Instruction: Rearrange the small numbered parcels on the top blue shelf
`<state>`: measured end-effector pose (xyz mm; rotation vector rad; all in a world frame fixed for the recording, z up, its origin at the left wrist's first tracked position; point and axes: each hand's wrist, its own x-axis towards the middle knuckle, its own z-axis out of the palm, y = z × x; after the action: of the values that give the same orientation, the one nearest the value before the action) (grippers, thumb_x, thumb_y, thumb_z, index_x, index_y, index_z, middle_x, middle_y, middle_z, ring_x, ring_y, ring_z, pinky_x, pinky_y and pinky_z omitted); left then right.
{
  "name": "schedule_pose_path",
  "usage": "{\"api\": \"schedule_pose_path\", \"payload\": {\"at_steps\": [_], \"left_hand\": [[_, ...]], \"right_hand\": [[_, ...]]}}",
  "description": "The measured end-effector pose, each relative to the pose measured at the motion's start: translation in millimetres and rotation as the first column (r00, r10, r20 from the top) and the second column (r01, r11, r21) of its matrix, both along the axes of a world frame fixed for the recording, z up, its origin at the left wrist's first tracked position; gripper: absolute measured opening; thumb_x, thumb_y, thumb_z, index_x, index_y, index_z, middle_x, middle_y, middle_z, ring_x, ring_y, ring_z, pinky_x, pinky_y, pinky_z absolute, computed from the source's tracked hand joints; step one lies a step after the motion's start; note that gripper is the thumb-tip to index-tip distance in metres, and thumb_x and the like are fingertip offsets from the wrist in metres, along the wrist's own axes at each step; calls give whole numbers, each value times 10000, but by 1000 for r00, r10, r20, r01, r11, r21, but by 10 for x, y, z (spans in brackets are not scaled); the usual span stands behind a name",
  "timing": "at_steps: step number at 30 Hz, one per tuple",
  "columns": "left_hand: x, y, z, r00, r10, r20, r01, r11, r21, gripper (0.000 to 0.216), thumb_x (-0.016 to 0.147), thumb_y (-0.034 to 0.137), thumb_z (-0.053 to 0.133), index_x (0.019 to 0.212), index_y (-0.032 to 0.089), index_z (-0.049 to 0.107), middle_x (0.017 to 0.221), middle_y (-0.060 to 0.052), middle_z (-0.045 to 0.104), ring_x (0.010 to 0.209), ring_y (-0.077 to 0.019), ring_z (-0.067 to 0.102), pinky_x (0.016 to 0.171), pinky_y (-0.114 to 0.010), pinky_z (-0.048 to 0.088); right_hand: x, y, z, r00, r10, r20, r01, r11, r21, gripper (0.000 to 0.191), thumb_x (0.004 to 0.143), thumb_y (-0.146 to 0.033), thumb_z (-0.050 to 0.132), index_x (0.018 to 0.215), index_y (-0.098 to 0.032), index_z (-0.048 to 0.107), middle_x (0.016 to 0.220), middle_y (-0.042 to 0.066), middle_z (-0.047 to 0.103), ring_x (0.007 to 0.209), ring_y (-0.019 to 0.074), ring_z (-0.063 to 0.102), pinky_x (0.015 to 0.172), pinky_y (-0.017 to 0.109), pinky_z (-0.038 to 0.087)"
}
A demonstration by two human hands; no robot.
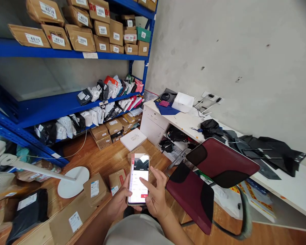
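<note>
My left hand (pixel 120 200) is wrapped round the lower left edge of a smartphone (pixel 139 178), holding it upright with the lit screen facing me. My right hand (pixel 155 194) is beside the phone on its right, with the index finger stretched onto the lower part of the screen and the other fingers loosely curled. The screen shows a white page with a red bar near the bottom. Both hands hover above my lap and the wooden floor.
A dark red office chair (pixel 209 180) stands just right of my hands by a white desk (pixel 183 120) strewn with black bags. Blue shelves (pixel 66 102) hold labelled cartons and parcels. Cartons (pixel 95 189), a white box (pixel 133 139) and a fan base (pixel 72 182) lie on the floor.
</note>
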<state>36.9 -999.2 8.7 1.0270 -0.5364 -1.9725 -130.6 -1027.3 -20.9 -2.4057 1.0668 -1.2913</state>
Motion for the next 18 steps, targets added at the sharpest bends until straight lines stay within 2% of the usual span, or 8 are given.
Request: {"api": "schedule_pose_path", "payload": {"at_steps": [6, 11, 14, 18], "left_hand": [[2, 13, -56, 999, -5, -39, 4, 1000, -25, 1023, 610, 317, 600, 1464, 231, 43, 1291, -147, 517, 879, -274, 608, 553, -333, 556], [-10, 27, -44, 1000, 18, -9, -18, 1000, 3, 1037, 592, 326, 627, 1465, 254, 73, 1186, -118, 545, 876, -274, 594, 561, -343, 561], [-22, 29, -51, 999, 40, -13, -40, 999, 2, 1025, 595, 332, 626, 1466, 308, 85, 1224, -105, 521, 891, -285, 591, 559, -355, 560], [-40, 34, -77, 998, 35, -43, -35, 999, -1, 990, 620, 329, 608, 1467, 321, 95, 1221, -108, 524, 894, -284, 587, 565, -356, 560]], "right_hand": [[27, -17, 92, 991, -130, -13, 130, 984, 123, 609, 937, -549, 126, 1363, -256, 448, 1539, 90, 147, 1310, 348, 226, 1003, 572, 228], [17, 24, 134, 999, -50, 3, 50, 999, -3, 539, 937, -536, 188, 1254, -310, 561, 1529, 37, 191, 1294, 329, 268, 1007, 556, 250], [19, 26, 151, 999, -43, -2, 43, 999, 1, 534, 938, -530, 199, 1221, -303, 591, 1521, 40, 209, 1290, 323, 278, 1009, 555, 256], [8, 17, 177, 999, -40, -8, 40, 999, 16, 520, 945, -520, 197, 1218, -316, 590, 1521, 42, 207, 1291, 322, 291, 1005, 563, 259]]}}
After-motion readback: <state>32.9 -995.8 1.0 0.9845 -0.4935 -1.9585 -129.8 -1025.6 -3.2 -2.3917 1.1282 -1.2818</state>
